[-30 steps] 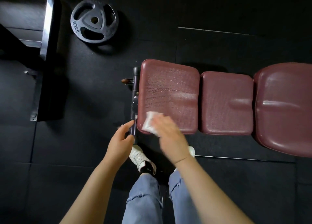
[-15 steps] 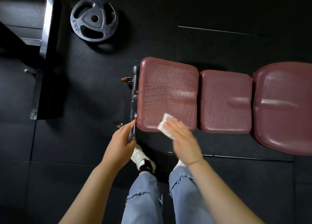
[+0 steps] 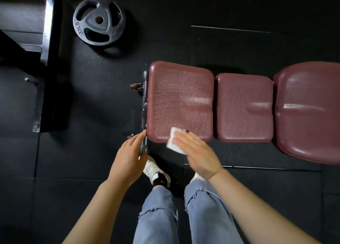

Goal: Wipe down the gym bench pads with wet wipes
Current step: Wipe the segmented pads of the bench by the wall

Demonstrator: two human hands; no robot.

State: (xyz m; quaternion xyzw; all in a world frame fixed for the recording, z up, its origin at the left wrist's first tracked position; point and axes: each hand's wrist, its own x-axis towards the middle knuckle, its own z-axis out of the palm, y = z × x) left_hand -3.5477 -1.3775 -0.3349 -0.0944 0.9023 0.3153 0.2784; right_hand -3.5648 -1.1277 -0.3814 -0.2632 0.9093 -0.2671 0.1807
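Half a second has carried the right hand [image 3: 197, 154] a little back toward the near edge of the end pad [image 3: 181, 100], the wet wipe [image 3: 173, 139] still flat beneath it. Its fingers [image 3: 184, 139] lie straight and close together, pressing the white wipe against the pad's near rim, part of the wipe hanging past the edge. The left hand [image 3: 128, 156] keeps its place at the bench's metal end bar [image 3: 145, 104], fingers extended and lightly together, touching the bar by the pad's corner. Two more maroon pads [image 3: 243, 105] continue rightward. A weight plate [image 3: 99, 22] lies on the black floor [image 3: 239, 13].
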